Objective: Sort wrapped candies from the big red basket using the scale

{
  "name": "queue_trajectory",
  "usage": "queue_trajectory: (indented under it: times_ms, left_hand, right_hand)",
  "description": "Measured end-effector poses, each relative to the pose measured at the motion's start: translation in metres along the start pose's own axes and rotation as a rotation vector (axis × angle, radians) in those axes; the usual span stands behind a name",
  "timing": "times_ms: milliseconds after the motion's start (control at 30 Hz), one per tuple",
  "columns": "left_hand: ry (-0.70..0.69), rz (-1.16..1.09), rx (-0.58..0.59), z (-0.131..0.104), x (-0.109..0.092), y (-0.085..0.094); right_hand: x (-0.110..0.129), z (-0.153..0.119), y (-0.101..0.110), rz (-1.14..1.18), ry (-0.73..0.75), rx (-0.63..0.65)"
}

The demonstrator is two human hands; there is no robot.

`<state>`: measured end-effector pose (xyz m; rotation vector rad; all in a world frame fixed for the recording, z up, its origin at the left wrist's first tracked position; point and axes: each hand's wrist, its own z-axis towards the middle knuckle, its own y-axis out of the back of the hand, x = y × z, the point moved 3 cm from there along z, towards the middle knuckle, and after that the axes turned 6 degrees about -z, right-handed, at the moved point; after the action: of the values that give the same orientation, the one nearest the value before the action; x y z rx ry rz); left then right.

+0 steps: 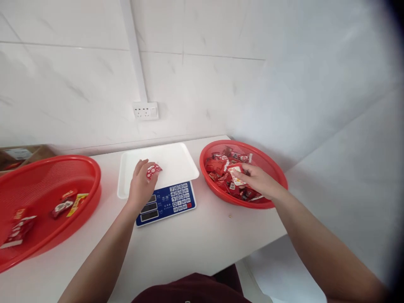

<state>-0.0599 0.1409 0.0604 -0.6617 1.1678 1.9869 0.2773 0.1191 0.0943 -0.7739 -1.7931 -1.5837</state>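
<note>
My left hand point(142, 182) is over the near side of a scale's white tray point(176, 155). Its fingers close around a small red packet with white dots point(154, 170); whether the packet touches the tray I cannot tell. Below the tray shows the blue keypad panel point(167, 198) of the scale. At the right, my right hand point(260, 181) reaches over a red plastic basket point(277, 172). Thumb and fingers pinch a small red and white packet point(236, 174). Beneath it, several red wrapped snack packets point(221, 166) lie heaped in that basket.
Another red basket point(91, 168) stands on the left with a few packets, one a yellow packet point(77, 205). A cardboard box point(38, 153) sits behind it. The white table point(202, 240) meets a tiled wall with a socket point(145, 111). A tiny crumb-like bit point(230, 216) lies in front of the right basket.
</note>
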Motion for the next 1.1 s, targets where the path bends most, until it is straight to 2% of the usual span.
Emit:
queue_trajectory:
  times_ms: [67,100,200,333,500,567,667,800,967,1100]
  left_hand:
    - [-0.087,-0.021,0.013,-0.018,-0.011,-0.007]
    - [-0.136,-0.045,0.055,-0.028,-0.016,-0.013]
    - [-0.274,-0.138,0.28,-0.064,-0.025,-0.035]
    - [-0.283,-0.232,0.554,-0.104,-0.026,-0.064]
    - [-0.327,-0.234,0.874,-0.137,-0.026,-0.088]
    - [-0.359,-0.217,0.958,-0.143,-0.025,-0.094]
    - [-0.314,-0.241,1.001,-0.144,-0.021,-0.099]
    - [-0.164,-0.314,1.004,-0.138,-0.014,-0.1]
    - [-0.128,-0.356,1.03,-0.136,-0.013,-0.099]
    - [-0.085,-0.377,1.032,-0.134,-0.012,-0.1]
  right_hand:
    - [-0.01,0.003,0.007,-0.076,-0.011,-0.051]
    - [-0.016,0.005,0.01,-0.095,-0.029,-0.071]
    - [-0.036,0.009,0.018,-0.071,-0.093,-0.116]
    - [-0.057,0.012,0.025,-0.007,-0.141,-0.15]
    - [-0.066,0.014,0.035,0.181,-0.075,-0.143]
    - [-0.076,0.018,0.044,0.075,-0.153,-0.156]
    - [-0.097,0.03,0.055,-0.188,-0.342,-0.135]
    - [-0.118,0.051,0.05,-0.302,-0.471,-0.002]
    - [-0.125,0.067,0.029,-0.305,-0.499,0.135]
    - [-0.12,0.065,0.024,-0.209,-0.443,0.14]
